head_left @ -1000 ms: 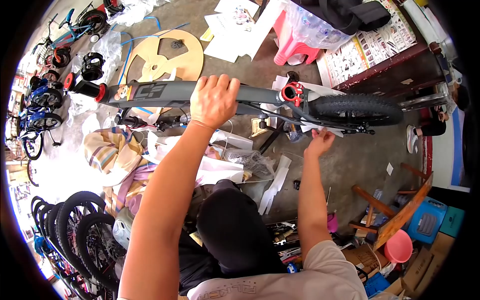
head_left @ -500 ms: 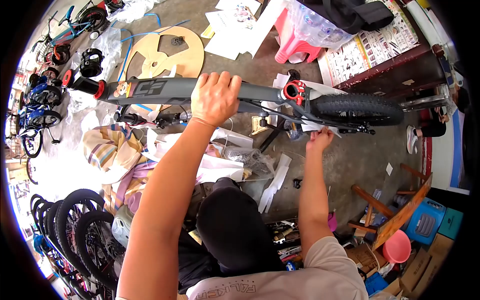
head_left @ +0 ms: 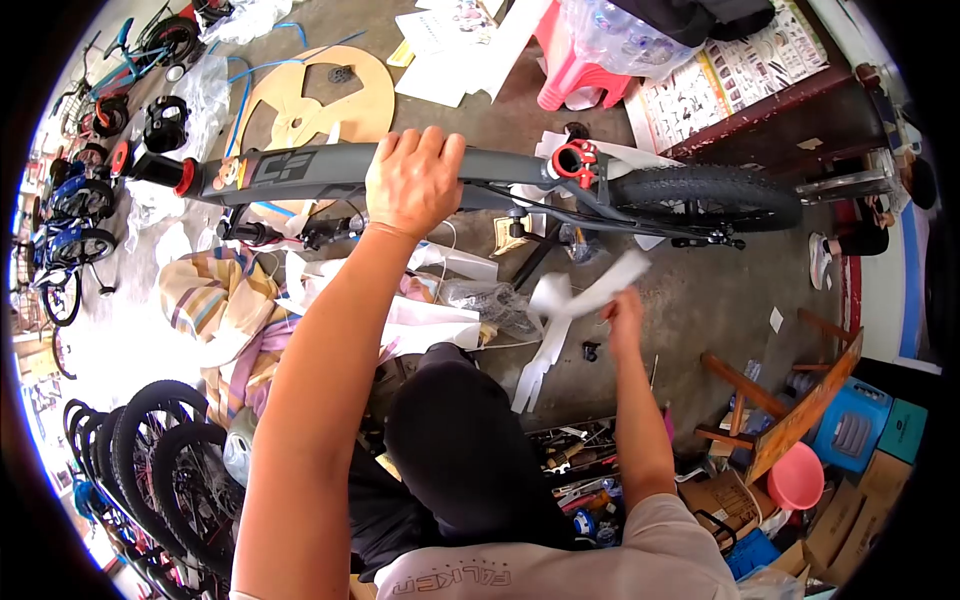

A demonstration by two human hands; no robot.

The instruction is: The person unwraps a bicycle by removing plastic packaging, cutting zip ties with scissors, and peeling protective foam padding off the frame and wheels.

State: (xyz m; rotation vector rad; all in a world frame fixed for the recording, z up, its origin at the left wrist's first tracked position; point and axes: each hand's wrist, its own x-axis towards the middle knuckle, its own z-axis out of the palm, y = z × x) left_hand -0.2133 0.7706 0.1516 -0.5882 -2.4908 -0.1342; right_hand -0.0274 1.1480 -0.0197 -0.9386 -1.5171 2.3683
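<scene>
My left hand [head_left: 415, 182] is wrapped round the thick dark grey tube of a bicycle frame [head_left: 300, 172], which lies across the view. A red clamp [head_left: 574, 162] sits at the tube's right end, beside the black rear tyre [head_left: 700, 198]. Below the wheel, away from the frame, my right hand [head_left: 624, 318] is closed. A blurred strip of white wrapping [head_left: 608, 283] is right by its fingertips; whether they grip it is hard to make out. More white strips [head_left: 543, 370] lie on the floor to its left.
Tools [head_left: 580, 465] lie near my knee. A wooden stool [head_left: 800, 410] and a pink basin [head_left: 796, 476] are at the lower right. Several tyres [head_left: 165, 430] stand at the lower left; a striped cloth [head_left: 220, 305] is above them. A person's shoe [head_left: 820, 262] shows at the right.
My right hand has moved down from the rear wheel, and a white strip has come away from beneath it. My left hand still holds the tube. The view has shifted slightly.
</scene>
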